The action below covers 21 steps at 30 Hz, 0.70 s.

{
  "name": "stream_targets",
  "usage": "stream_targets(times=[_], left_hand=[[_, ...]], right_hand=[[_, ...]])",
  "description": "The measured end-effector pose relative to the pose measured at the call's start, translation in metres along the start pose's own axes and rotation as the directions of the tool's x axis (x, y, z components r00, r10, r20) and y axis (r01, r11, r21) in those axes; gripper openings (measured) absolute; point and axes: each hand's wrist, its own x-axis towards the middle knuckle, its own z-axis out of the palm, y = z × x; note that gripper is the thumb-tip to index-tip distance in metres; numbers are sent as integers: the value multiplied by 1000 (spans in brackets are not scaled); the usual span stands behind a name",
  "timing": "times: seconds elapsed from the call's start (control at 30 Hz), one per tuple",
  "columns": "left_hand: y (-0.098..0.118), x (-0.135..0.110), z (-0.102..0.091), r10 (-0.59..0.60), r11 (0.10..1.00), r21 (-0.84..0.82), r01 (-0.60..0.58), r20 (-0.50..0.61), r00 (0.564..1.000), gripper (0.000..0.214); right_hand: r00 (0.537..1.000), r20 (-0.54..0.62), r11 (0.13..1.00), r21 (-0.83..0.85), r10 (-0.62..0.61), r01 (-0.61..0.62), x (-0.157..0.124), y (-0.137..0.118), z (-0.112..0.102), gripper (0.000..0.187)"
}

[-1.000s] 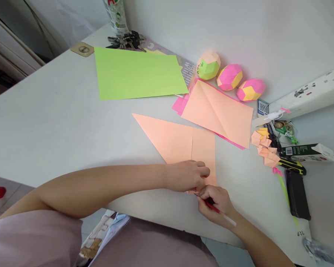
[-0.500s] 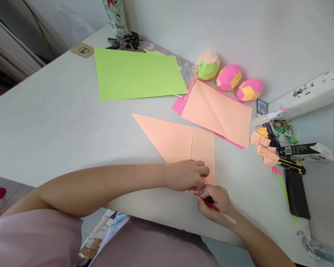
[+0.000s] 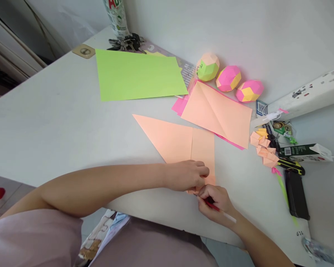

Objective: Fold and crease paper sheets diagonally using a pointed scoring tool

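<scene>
Peach paper (image 3: 183, 142): folded, one long triangular flap and a vertical crease, flat on the table (image 3: 58, 122) at its near edge. Left hand (image 3: 187, 176) has its fingers bunched, pressing the near corner. Right hand (image 3: 215, 202) pinches a red pen (image 3: 215, 208), tip at that corner. Versus 0.5 s ago: hands and paper unchanged.

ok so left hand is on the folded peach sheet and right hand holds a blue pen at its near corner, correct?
Not quite: the head view shows the pen in the right hand is red, not blue. The left hand is on the folded peach sheet, as said.
</scene>
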Motion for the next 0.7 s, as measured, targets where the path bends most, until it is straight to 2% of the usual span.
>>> stream_targets(times=[0.07,0.13,0.17,0.23,0.3,0.37,0.47,0.53,0.6,0.7], left_hand=[[-1,0,0,-18,997,-77,18,3,1000,16],[-3,1,1,-59,973,-224,52,-23,998,19],[-4,1,1,-80,953,-297,65,-38,996,21],[-5,2,2,-116,912,-402,82,-61,991,25],[-7,2,2,-145,887,-453,95,-77,986,26],[-8,2,1,-200,847,-517,122,-98,975,23],[-11,3,0,-350,769,-609,196,-144,926,11],[-13,5,0,-463,722,-644,252,-179,868,13],[-14,7,-1,-550,697,-651,300,-217,807,19],[-17,9,-5,-635,703,-613,362,-311,707,27]], right_hand=[[991,44,983,128,126,-130,1,1,-4,19],[971,98,919,313,218,-238,3,6,-10,21],[966,122,874,411,227,-258,3,10,-14,23],[975,121,790,571,188,-223,6,20,-21,28],[988,29,776,616,154,-138,8,30,-28,30],[977,-154,850,525,150,-47,10,39,-34,26],[917,-390,952,304,91,35,11,46,-39,12],[912,-411,993,100,-18,64,11,45,-40,11],[917,-372,988,-104,-142,111,12,43,-39,19],[911,-314,953,-222,-268,204,13,40,-37,17]])
